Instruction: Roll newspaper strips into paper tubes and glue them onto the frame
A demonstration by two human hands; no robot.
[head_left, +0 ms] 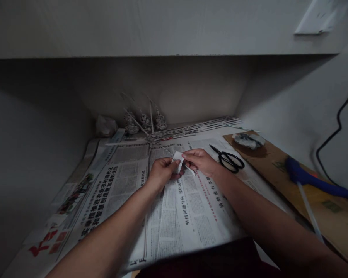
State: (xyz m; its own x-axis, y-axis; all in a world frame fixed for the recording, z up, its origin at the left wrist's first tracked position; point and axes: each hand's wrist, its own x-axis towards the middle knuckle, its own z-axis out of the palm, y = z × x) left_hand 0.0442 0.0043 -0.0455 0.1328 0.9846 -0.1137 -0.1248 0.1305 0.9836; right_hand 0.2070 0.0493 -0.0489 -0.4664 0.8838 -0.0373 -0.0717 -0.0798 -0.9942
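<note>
A small piece of white printed paper (178, 156) is pinched between the thumb and fingers of my left hand (162, 170). My right hand (201, 160) is closed at the paper's right edge, with thumb and fingertips on it. A thin white strip or rolled end (190, 170) sticks out below the right fingers; I cannot tell whether it joins the paper. Just beyond the hands, several rolled newspaper sticks cross at a star-shaped centre (151, 138). One of these sticks runs toward the paper in my hands.
Newspaper sheets (110, 189) cover the table. Black scissors (230, 160) lie right of my right hand. A blue glue gun (310, 179) rests on cardboard (281, 173) near a greyish lump (248, 141). Woven paper cones (145, 122) and a bundle of paper sticks (203, 126) lie behind, beneath an overhang.
</note>
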